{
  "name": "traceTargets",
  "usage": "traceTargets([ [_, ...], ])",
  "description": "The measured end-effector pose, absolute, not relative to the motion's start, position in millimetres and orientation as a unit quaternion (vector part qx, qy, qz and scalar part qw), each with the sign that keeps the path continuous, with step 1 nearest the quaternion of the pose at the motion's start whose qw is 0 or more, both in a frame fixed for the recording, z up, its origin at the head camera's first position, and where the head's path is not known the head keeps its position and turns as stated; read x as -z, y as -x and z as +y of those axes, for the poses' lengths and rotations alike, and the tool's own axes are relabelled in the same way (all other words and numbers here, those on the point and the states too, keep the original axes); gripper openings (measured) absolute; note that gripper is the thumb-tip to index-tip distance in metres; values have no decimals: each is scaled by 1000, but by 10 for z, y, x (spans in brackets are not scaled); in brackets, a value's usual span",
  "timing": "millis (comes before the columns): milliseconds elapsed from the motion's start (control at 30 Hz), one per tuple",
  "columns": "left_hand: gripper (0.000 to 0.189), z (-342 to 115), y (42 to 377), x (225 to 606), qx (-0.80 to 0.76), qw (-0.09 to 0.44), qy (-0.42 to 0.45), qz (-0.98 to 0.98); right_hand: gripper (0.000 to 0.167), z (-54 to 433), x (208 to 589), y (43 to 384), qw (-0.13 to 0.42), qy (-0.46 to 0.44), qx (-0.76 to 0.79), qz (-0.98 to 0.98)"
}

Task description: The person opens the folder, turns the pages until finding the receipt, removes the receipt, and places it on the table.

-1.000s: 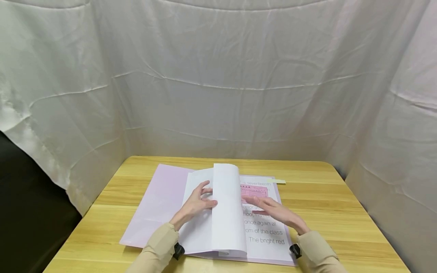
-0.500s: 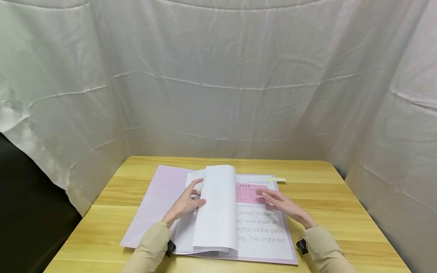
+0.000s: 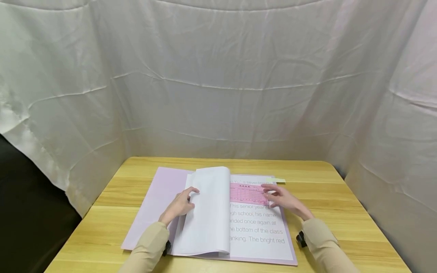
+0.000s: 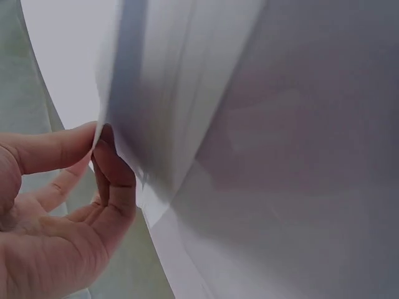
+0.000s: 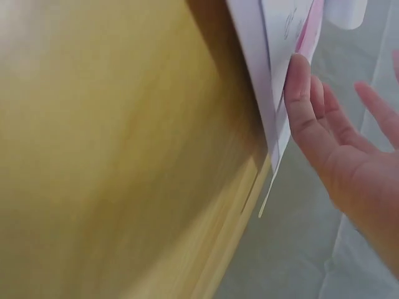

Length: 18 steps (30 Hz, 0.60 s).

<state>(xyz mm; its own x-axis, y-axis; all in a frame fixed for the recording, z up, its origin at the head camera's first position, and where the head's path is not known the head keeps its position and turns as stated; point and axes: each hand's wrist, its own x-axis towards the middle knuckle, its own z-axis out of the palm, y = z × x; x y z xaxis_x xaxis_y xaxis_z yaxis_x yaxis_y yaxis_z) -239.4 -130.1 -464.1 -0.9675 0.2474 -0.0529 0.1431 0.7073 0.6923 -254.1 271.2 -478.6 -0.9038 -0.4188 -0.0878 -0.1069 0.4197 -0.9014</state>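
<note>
A lilac folder (image 3: 164, 189) of large white pages lies spread on the table. With thumb and fingers, my left hand (image 3: 179, 206) pinches the free edge of a turned white page (image 3: 209, 212), which curves over to the left. That pinch shows closely in the left wrist view, where the page edge (image 4: 109, 93) sits between thumb and fingertips. On the printed right page (image 3: 256, 246) lies a pink gridded slip (image 3: 246, 193). Loosely bent fingers of my right hand (image 3: 281, 199) rest at the slip's right end; in the right wrist view they touch the paper without gripping it.
A pale yellow tab (image 3: 278, 180) sticks out at the right page's upper right edge. Beneath everything is a wooden table (image 3: 341, 212). Grey-white curtains (image 3: 218, 83) hang behind and at both sides.
My left hand has drawn the page further left, uncovering more of the printed text and the pink slip. The right hand has shifted right along the slip to its right end.
</note>
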Motion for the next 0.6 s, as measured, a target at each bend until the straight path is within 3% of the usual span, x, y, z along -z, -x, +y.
traceTargets([
  [600,50,-1381,2413,4721,-333,118,-77,933,66,2633,4907,2879,113,113,386,909],
])
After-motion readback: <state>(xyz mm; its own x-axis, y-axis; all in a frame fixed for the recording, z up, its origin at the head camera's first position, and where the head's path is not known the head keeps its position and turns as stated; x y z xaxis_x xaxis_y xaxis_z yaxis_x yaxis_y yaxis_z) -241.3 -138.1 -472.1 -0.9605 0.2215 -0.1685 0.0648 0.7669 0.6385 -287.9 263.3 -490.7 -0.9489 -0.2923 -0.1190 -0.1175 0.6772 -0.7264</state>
